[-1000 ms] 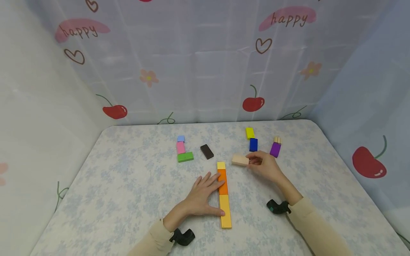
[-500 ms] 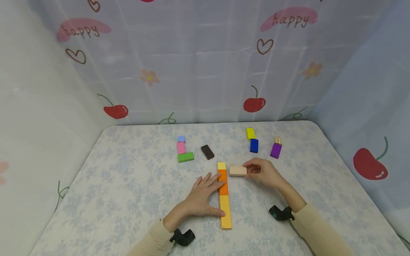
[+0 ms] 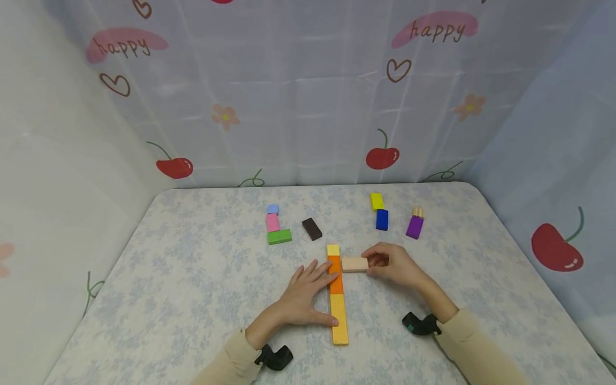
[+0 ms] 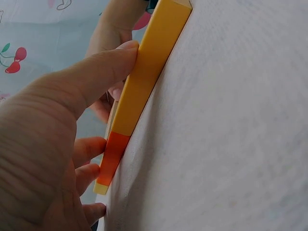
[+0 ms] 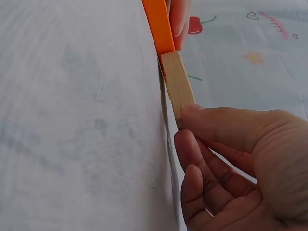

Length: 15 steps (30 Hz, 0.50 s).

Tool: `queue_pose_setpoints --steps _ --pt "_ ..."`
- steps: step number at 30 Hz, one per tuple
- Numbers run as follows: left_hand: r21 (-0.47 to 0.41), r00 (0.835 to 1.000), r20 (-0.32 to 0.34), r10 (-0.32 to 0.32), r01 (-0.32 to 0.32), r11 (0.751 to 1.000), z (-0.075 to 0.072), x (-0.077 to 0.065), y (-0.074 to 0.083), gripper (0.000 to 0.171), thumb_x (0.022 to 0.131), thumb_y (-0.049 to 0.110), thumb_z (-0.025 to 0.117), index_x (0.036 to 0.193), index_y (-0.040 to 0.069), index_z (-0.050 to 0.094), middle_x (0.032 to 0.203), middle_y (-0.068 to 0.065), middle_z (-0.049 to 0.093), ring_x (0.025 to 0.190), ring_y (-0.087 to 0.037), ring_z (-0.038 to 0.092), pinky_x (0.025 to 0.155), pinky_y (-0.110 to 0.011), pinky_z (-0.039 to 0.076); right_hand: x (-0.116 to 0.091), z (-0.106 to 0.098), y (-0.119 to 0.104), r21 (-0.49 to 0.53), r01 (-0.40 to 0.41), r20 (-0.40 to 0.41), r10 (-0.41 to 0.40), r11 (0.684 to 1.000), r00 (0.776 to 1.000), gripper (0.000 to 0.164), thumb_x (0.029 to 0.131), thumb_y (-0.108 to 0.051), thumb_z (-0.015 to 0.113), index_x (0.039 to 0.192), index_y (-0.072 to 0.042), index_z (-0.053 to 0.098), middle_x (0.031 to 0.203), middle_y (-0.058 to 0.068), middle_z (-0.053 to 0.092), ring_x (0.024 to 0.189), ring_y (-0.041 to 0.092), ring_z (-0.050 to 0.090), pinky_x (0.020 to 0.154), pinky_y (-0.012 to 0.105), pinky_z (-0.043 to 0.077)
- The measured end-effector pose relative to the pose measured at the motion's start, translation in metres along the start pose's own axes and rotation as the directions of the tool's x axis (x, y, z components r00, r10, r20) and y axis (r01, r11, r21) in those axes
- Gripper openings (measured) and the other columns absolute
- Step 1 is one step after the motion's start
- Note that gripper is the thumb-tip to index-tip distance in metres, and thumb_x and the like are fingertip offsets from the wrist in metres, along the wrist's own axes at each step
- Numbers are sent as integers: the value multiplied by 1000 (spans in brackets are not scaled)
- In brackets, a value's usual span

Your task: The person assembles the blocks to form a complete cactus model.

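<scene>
At table [image 3: 192, 278] centre | right hand [image 3: 397, 264] pinching tan block [image 3: 355, 263], 3 o'clock of orange block [image 3: 335, 274] | left hand [image 3: 303, 294] flat, fingers straight, pressing row's 9 o'clock side

I see a pale-wood block [image 3: 355, 263] beside a yellow-orange-amber strip [image 3: 336, 293]; the worktop [image 3: 192, 289] has a grey-blue floral print, the curtain [image 3: 308, 91] red cherries.

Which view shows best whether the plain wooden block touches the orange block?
The right wrist view: the wooden block, pinched by the right hand, meets the orange block end-on. The head view shows the wooden block whole, but the joint is tiny. The left wrist view shows almost none of it behind the left hand.
</scene>
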State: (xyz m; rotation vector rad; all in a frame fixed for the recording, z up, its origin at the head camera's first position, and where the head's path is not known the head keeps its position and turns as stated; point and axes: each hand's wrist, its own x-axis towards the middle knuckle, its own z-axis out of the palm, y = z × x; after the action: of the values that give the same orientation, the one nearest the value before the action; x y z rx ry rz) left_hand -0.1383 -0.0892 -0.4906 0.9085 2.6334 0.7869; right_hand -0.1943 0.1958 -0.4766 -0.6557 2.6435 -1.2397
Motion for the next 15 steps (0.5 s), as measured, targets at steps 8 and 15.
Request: queue_pose_setpoints --steps 8,15 --pt "-3 1000 2 -8 8 1000 -1 0 1 94 74 60 76 152 25 38 165 5 15 153 -28 5 121 -58 6 -1 2 0 11 -11 26 11 1000 1000 29 82 -6 77 111 -5 70 89 2 66 75 10 58 67 21 52" --pt "3 1000 1 -5 5 1000 -1 0 1 94 74 60 76 152 25 37 165 5 15 153 -28 5 121 -58 6 -1 3 -1 4 -21 25 21 1000 999 30 81 -7 78 110 -5 71 89 3 66 73 10 56 66 20 51"
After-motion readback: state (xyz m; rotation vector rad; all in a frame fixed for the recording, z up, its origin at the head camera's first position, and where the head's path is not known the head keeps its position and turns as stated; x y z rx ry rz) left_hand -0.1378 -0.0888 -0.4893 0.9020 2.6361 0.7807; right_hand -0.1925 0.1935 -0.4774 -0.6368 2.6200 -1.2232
